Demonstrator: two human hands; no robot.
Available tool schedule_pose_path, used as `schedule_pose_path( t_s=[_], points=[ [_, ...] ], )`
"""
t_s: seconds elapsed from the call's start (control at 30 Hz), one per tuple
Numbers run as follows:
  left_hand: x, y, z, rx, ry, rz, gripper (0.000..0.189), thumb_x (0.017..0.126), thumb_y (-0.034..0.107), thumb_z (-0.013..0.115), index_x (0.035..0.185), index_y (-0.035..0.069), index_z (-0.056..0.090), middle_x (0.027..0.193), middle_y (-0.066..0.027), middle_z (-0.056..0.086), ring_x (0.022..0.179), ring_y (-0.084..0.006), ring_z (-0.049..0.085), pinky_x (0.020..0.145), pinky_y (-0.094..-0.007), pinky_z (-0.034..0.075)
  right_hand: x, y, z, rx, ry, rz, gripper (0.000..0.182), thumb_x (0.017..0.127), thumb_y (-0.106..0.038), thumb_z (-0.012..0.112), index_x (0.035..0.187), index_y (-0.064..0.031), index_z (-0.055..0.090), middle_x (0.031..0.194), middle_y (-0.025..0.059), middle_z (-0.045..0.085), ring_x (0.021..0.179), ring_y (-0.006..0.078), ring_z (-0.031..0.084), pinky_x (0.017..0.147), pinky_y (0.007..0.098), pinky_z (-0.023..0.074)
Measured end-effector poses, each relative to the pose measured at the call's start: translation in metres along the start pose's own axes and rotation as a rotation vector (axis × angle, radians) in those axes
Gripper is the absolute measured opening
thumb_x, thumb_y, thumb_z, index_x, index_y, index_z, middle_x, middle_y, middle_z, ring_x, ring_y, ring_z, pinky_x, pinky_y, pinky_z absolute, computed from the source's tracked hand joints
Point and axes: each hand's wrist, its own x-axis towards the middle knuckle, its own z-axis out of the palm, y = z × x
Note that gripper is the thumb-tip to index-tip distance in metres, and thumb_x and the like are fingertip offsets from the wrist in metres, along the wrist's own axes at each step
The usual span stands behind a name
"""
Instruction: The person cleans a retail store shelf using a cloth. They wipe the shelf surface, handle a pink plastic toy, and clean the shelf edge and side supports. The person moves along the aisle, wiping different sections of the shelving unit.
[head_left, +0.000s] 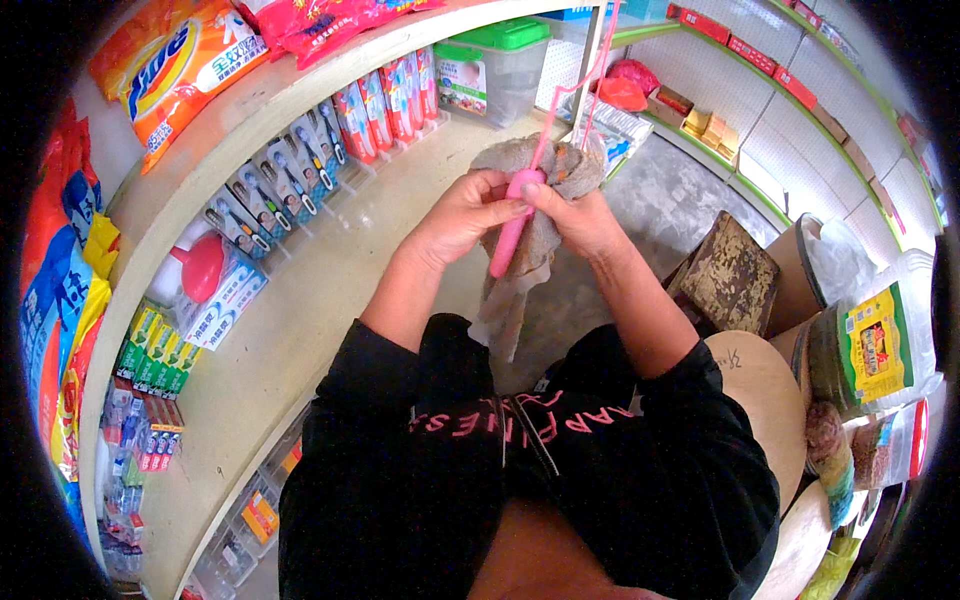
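Both hands meet in front of me around a pink cylindrical handle. A pink cord runs up from its top end towards the upper edge of the picture. My left hand grips the handle from the left with thumb and fingers. My right hand has its thumb on the handle's upper end and also holds a crumpled grey cloth. The cloth bunches behind and above the hands, and its tattered end hangs below them. The fingers of my right hand are partly hidden by the cloth.
A shelf on the left bears boxed toothbrushes, toothpaste boxes, a red funnel-like item and a green-lidded plastic container. Detergent bags lie above. On the right are a worn box, a large labelled plastic jar and a round stool-like top.
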Motion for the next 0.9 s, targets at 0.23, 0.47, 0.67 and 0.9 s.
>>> schedule_pose_path(
  t_s=[0.23,0.47,0.67,0.9],
  points=[
    [0.014,-0.012,0.011,0.472,0.454,0.295,0.029,0.064,0.010,0.070,0.083,0.002,0.049,0.082,-0.0074,0.055,0.075,-0.0170,0.055,0.068,-0.0266,0.044,0.004,0.003,0.010,-0.253,0.298,-0.086,0.023,0.078,-0.017,0.059,0.091,0.0015,0.053,0.081,0.0070,0.057,0.075,0.0163,0.053,0.068,0.0299,0.0427],
    [0.011,0.003,0.013,0.922,0.728,0.520,0.032,0.059,0.007,0.070,0.083,0.004,0.049,0.080,-0.0089,0.051,0.075,-0.0261,0.051,0.065,-0.0341,0.042,-0.010,0.017,0.010,-0.548,0.385,-0.134,0.022,0.077,-0.016,0.059,0.089,0.0020,0.053,0.080,0.0127,0.056,0.075,0.0264,0.053,0.070,0.0349,0.0415],
    [0.011,0.000,0.006,1.062,0.738,0.565,0.032,0.060,0.010,0.071,0.084,0.006,0.050,0.082,-0.0073,0.052,0.078,-0.0259,0.050,0.065,-0.0358,0.040,-0.005,0.021,0.003,-0.485,0.533,-0.240,0.024,0.077,-0.017,0.058,0.088,0.0034,0.052,0.083,0.0135,0.054,0.078,0.0276,0.051,0.073,0.0364,0.0395],
    [0.010,-0.006,0.018,1.310,0.709,0.684,0.028,0.060,0.007,0.066,0.084,0.009,0.051,0.080,-0.0061,0.049,0.076,-0.0252,0.050,0.064,-0.0369,0.037,0.002,-0.002,0.020,-0.688,0.310,-0.292,0.021,0.078,-0.016,0.055,0.090,0.0015,0.054,0.088,0.0170,0.054,0.083,0.0331,0.050,0.074,0.0383,0.0387]
  ],
)
